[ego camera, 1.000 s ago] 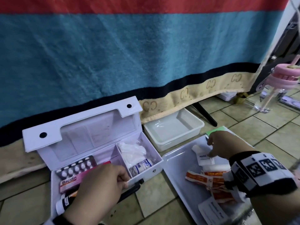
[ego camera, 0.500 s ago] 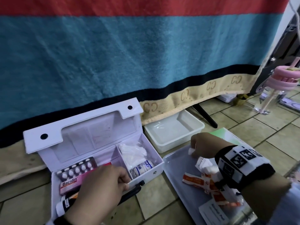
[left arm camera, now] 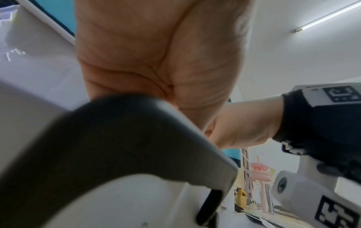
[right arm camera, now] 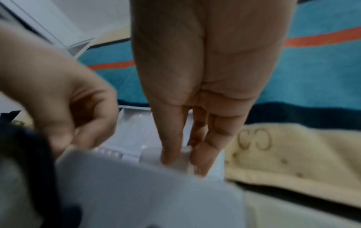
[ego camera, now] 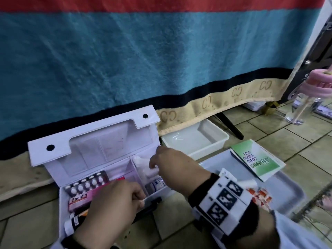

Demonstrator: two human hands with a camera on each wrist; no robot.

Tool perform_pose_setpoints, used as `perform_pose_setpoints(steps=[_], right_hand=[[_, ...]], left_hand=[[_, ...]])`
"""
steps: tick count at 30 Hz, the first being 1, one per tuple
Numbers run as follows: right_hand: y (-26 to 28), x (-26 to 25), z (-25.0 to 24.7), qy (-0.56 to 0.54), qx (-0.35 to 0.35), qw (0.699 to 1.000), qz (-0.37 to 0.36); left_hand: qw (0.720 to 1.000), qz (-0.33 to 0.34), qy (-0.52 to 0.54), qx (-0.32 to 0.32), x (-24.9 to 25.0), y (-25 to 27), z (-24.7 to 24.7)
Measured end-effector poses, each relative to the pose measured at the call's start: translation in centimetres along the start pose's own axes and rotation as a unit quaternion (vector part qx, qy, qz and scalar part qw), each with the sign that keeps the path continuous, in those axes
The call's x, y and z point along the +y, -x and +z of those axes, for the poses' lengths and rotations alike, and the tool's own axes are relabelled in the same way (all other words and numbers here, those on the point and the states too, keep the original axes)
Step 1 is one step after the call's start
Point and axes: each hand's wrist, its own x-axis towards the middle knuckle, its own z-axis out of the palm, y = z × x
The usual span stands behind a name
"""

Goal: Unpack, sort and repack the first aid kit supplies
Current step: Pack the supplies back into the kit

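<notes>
Reaching across from the grey tray at lower right, where it was a second ago, the right hand now pinches a small white packet over the right compartment of the open first aid box at centre left — repacking, I judge. Its left hand stays curled on the front rim. Counted: one blister strip, one Bacidin box, one green leaflet, two trays — the white tub sits behind.

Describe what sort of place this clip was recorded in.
Probably a home, worked at floor level: a tiled floor, a big striped towel hung as a backdrop, and a pink-lidded drinking bottle standing nearby.
</notes>
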Motion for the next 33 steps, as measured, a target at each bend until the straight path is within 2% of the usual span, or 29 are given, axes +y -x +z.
perform_pose_setpoints(steps=[2, 6, 9, 11, 13, 15, 17, 20, 22, 25, 27, 30, 32, 33], right_hand=[[-0.6, -1.0, 1.0, 0.049, -0.034, 0.998, 0.009], [-0.5, -1.5, 1.9, 0.103, -0.043, 0.994, -0.009], [0.8, -0.1, 0.9, 0.068, -0.017, 0.998, -0.004], [2.3, 2.3, -0.4, -0.02, 0.045, 0.997, 0.064], [4.7, 5.6, -1.7, -0.03, 0.056, 0.985, 0.159], [7.2, 8.6, -2.6, 0.023, -0.008, 0.969, 0.244], [8.9, 10.2, -2.4, 0.075, -0.083, 0.949, 0.294], [9.7, 11.4, -1.0, 0.099, -0.127, 0.945, 0.283], [9.6, 11.4, -0.4, 0.097, -0.124, 0.948, 0.276], [9.7, 11.2, -1.2, 0.074, -0.069, 0.948, 0.302], [9.6, 10.4, -2.9, 0.021, -0.035, 0.953, 0.3], [8.1, 7.2, -5.6, -0.08, 0.009, 0.973, 0.216], [6.1, 4.6, -6.0, -0.149, 0.036, 0.973, 0.175], [4.8, 3.6, -5.7, -0.175, 0.05, 0.968, 0.175]], left_hand=[[1.0, 0.001, -0.001, 0.006, -0.1, 0.0, 0.1], [1.0, -0.005, -0.007, 0.004, -0.4, 0.0, 0.1], [1.0, -0.007, -0.001, -0.001, -0.1, -0.1, -0.2], [1.0, -0.002, -0.008, 0.005, 0.0, -0.1, -0.2], [1.0, 0.003, -0.016, 0.011, 0.0, -0.1, -0.1], [1.0, 0.004, -0.016, 0.012, 0.0, -0.1, 0.0], [1.0, 0.002, -0.015, 0.011, -0.1, 0.0, -0.1], [1.0, 0.002, -0.015, 0.015, 0.0, 0.0, -0.1], [1.0, 0.005, -0.019, 0.019, 0.1, 0.2, -0.1], [1.0, 0.009, -0.018, 0.022, 0.1, 0.2, -0.1], [1.0, 0.01, -0.019, 0.022, 0.0, 0.1, 0.0], [1.0, 0.007, -0.01, 0.017, -0.1, 0.0, 0.0], [1.0, 0.009, -0.004, 0.013, -0.1, -0.1, 0.0], [1.0, 0.011, -0.004, 0.012, -0.1, -0.1, 0.0]])
